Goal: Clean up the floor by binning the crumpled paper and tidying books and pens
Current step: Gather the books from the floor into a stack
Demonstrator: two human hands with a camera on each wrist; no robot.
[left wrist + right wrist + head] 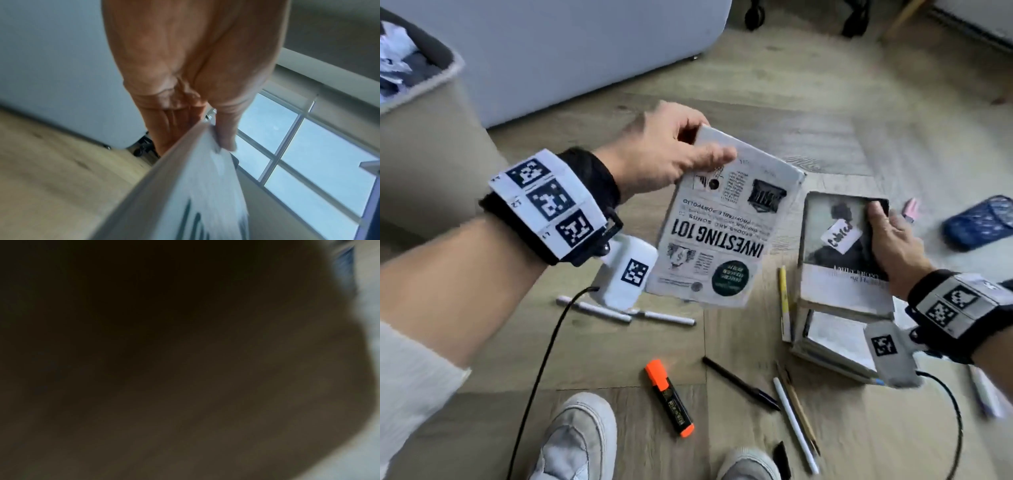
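Paper: the bin [431, 113] at far left holds crumpled white paper [395, 54], and no loose paper shows on the floor [808, 130], so that part looks done.
Books: in hand now, the stacking is under way and unfinished.
Left grip: the left hand [664, 154] pinches the white "Investing 101" book [722, 233] by its top corner, thumb over the cover, holding it clear of the floor.
Right grip: the right hand [893, 240] lies on the dark-covered book [842, 246] topping a small, uneven stack; whether it clamps the edge I cannot tell.
Pens: all left to do, I'd say; the orange highlighter [669, 399], black pen [739, 383] and white pens [626, 311] lie scattered, with the blue pencil case [979, 222] well apart at right.
Look: the white book is a thin softcover, tilted, print upside down.
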